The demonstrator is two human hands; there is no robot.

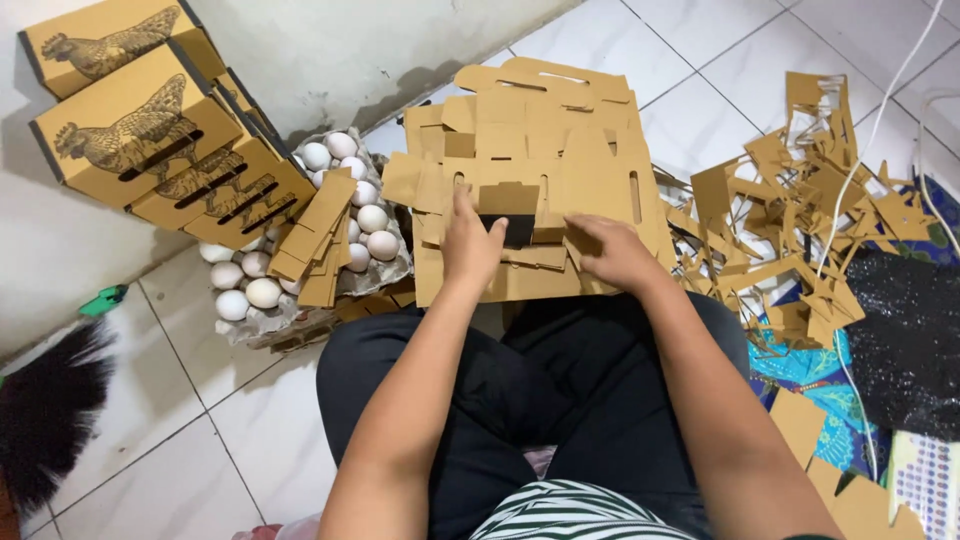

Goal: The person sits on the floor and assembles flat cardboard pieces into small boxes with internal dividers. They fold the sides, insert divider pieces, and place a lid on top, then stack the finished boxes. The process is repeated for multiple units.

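A stack of flat brown die-cut cardboard box blanks (540,130) lies on the floor in front of my crossed legs. My left hand (470,243) presses flat on the near part of the top blank, fingers beside a small black panel (517,230). My right hand (612,250) rests on the same blank a little to the right, fingers curled over a folded flap. Neither hand lifts anything clear of the stack.
Grey egg trays (385,275) with white eggs (372,218) sit at the left, small cardboard pieces (315,245) lying on them. Folded brown boxes with a hen picture (130,130) lean on the wall. Cardboard offcuts (810,220) pile at the right; a black brush (45,410) lies lower left.
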